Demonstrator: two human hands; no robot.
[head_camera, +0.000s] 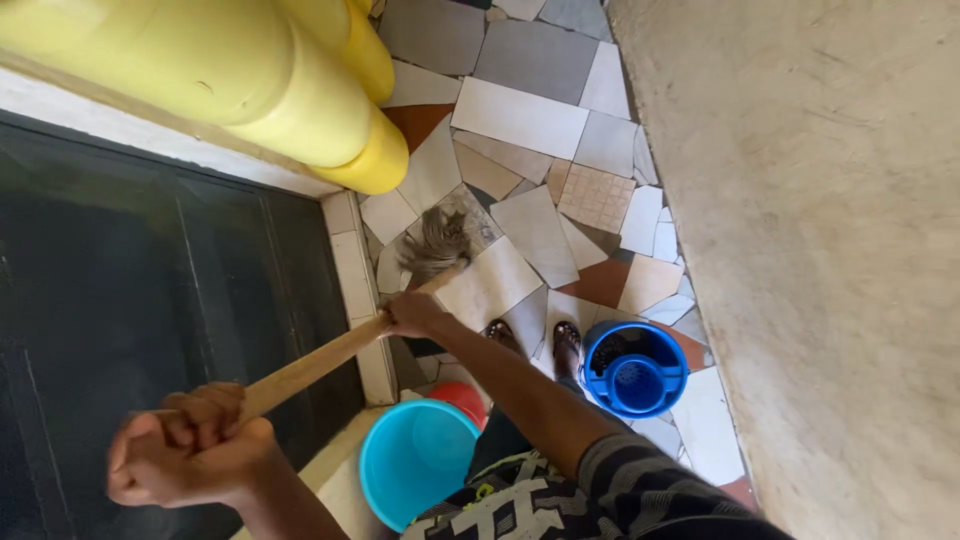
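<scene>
Wooden mop handle (310, 365), glossy plastic buckets (415, 460), rough plaster wall (820, 250), smooth tiles (520, 115)

Count, head view: one mop (436, 243) with a single wooden handle (310, 366). Three buckets: one light-blue (412, 459), one red (462, 398) mostly hidden behind it, one dark-blue wringer bucket (634, 370). Two hands on the handle: left (190, 446), right (413, 313). Two shoes (566, 338). Two yellow pillars (300, 90).

A home's narrow passage. Beside the dark doorway (150, 300) runs a mosaic tile floor (530, 120). A rough plastered wall (830, 250) rises opposite the doorway.
</scene>
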